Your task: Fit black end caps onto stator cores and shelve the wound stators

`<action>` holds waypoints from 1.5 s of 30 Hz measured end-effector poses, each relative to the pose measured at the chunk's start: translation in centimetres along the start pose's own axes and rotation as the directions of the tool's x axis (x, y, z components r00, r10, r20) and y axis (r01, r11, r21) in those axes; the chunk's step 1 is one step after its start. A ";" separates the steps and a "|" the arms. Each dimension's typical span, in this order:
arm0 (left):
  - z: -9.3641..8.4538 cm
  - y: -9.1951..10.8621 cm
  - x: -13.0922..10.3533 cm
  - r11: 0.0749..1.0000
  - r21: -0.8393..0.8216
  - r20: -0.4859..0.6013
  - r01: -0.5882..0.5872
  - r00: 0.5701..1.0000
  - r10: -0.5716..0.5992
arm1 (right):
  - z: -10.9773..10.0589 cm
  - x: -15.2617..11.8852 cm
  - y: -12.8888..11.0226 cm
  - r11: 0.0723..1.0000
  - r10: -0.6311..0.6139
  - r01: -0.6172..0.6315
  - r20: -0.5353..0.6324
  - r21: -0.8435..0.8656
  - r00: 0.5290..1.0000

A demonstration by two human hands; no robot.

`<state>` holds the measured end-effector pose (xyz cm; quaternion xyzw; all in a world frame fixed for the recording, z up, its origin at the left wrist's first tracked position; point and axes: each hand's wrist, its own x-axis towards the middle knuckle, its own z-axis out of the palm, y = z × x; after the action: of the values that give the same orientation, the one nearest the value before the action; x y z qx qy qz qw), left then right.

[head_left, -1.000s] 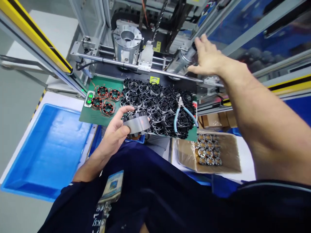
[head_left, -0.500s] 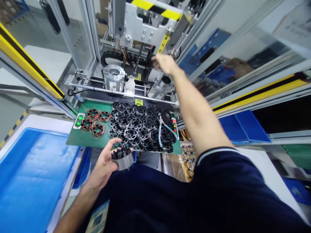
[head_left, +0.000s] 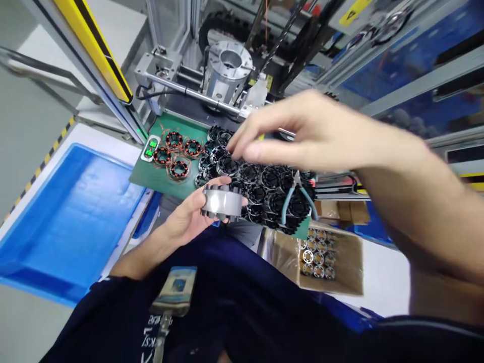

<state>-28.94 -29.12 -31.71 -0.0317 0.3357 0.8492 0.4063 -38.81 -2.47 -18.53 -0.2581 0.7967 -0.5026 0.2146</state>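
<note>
My left hand (head_left: pixel 186 216) is closed around a stator core (head_left: pixel 222 202), a silver metal ring with black plastic teeth at both ends, held in front of the green work board (head_left: pixel 145 177). My right hand (head_left: pixel 313 132) reaches in from the right over a stack of similar black-toothed stator cores (head_left: pixel 270 178). Its fingers are stretched out, thumb apart, with nothing visible in them; the fingertips look close to the stack, but contact is unclear. Blue-handled cutting pliers (head_left: pixel 290 197) rest on the stack. Several copper-wound stators (head_left: pixel 179 170) lie on the board's left part.
Behind the board stands a machine with a metal cylinder fixture (head_left: pixel 223 83) and a horizontal rail (head_left: pixel 192 94). A green-lit button panel (head_left: pixel 151 147) sits at the board's left corner. A blue tray (head_left: pixel 75 201) lies left; a cardboard box (head_left: pixel 350 267) holds metal rings at right.
My right hand has come back from the machine to above the stack. The stator core in my left hand has been raised and turned sideways. The view has shifted.
</note>
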 end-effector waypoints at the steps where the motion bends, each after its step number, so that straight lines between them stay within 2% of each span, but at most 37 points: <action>1: 0.1 -0.1 0.2 1.000 0.009 -0.013 -0.009 1.000 0.009 | 1.8 -0.2 -1.0 1.000 -0.018 0.018 0.140 0.004 0.990; 3: 0.2 -0.4 0.5 0.999 0.029 -0.017 -0.031 0.999 0.032 | 4.2 -0.3 -1.7 0.999 -0.045 0.041 0.311 0.019 0.949; 6: 0.0 -1.2 0.3 0.996 0.074 0.073 -0.046 0.996 0.040 | 5.6 -0.5 -1.0 0.992 -0.021 -0.026 0.372 0.120 0.928; 8: -0.5 -1.7 0.0 0.986 0.151 0.099 -0.073 0.993 0.059 | 5.7 -0.8 -0.4 0.989 0.016 -0.066 0.358 0.130 0.934; 9: -1.0 -1.8 -0.1 0.969 0.216 0.075 -0.118 0.992 0.104 | 5.6 -0.9 -0.1 0.989 0.040 -0.086 0.329 0.124 0.943; 10: -1.9 -1.7 -0.2 0.934 0.302 0.033 -0.191 0.981 0.190 | 5.3 -1.0 0.1 0.989 0.066 -0.101 0.281 0.112 0.957; 11: -3.2 -1.3 -0.2 0.866 0.412 -0.027 -0.284 0.946 0.323 | 4.7 -1.0 0.4 0.990 0.087 -0.108 0.211 0.089 0.974; 12: -4.9 -0.7 -0.2 0.748 0.548 -0.103 -0.375 0.857 0.506 | 4.0 -0.7 0.6 0.993 0.099 -0.106 0.125 0.049 0.987; 13: -6.9 0.1 -0.1 0.592 0.682 -0.157 -0.430 0.704 0.692 | 3.0 -0.3 0.9 0.995 0.095 -0.094 0.032 -0.017 0.995; 14: -9.3 1.1 0.1 0.423 0.807 -0.202 -0.412 0.482 0.853 | 1.9 0.4 1.2 0.991 0.073 -0.080 -0.062 -0.105 0.995; 15: -11.9 2.2 0.5 0.269 0.907 -0.210 -0.323 0.208 0.955 | 0.5 1.4 1.5 0.976 0.042 -0.074 -0.157 -0.205 0.987; 16: -14.5 3.2 0.9 0.234 0.929 -0.219 -0.286 0.083 0.972 | -0.8 2.6 1.9 0.950 0.003 -0.080 -0.247 -0.301 0.969; 17: -16.9 4.1 1.5 0.227 0.940 -0.233 -0.255 0.009 0.973 | -2.2 4.0 2.4 0.918 -0.036 -0.101 -0.334 -0.383 0.942; 18: -19.0 4.8 2.1 0.231 0.956 -0.239 -0.182 -0.024 0.971 | -3.6 5.5 3.0 0.886 -0.073 -0.132 -0.415 -0.445 0.907; 19: -20.7 5.1 2.7 0.249 0.958 -0.255 -0.142 -0.019 0.967 | -4.8 7.1 3.7 0.857 -0.106 -0.170 -0.489 -0.487 0.866; 21: -22.7 5.2 3.7 0.267 0.963 -0.267 -0.028 0.014 0.964 | -6.8 10.1 5.5 0.804 -0.149 -0.250 -0.590 -0.539 0.794; 23: -23.3 4.8 4.2 0.264 0.962 -0.267 0.064 0.051 0.962 | -8.4 12.6 7.7 0.742 -0.155 -0.331 -0.630 -0.583 0.761; 25: -23.3 4.4 4.3 0.258 0.960 -0.266 0.104 0.069 0.962 | -9.4 14.2 9.9 0.684 -0.145 -0.391 -0.640 -0.616 0.755; 28: -23.1 4.2 4.2 0.263 0.959 -0.271 0.106 0.068 0.960 | -10.2 15.4 12.3 0.667 -0.114 -0.408 -0.627 -0.624 0.771; 31: -23.2 4.2 4.2 0.275 0.957 -0.281 0.093 0.057 0.958 | -10.6 16.0 12.8 0.669 -0.087 -0.383 -0.579 -0.637 0.811; 38: -23.4 3.9 4.3 0.279 0.958 -0.281 0.062 0.030 0.959 | -12.2 17.7 10.4 0.592 0.050 -0.376 -0.433 -0.713 0.900; 41: -23.3 3.9 4.3 0.286 0.956 -0.289 0.064 0.031 0.957 | -12.5 18.4 9.3 0.546 0.127 -0.399 -0.398 -0.737 0.909; 45: -23.0 3.9 4.3 0.281 0.958 -0.282 0.057 0.018 0.959 | -12.0 18.9 8.6 0.483 0.188 -0.447 -0.409 -0.753 0.893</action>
<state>-39.68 -41.65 -48.73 -0.1883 0.8098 0.4714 -0.2940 -62.32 -2.93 -23.05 -0.1033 0.9926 -0.0460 0.0452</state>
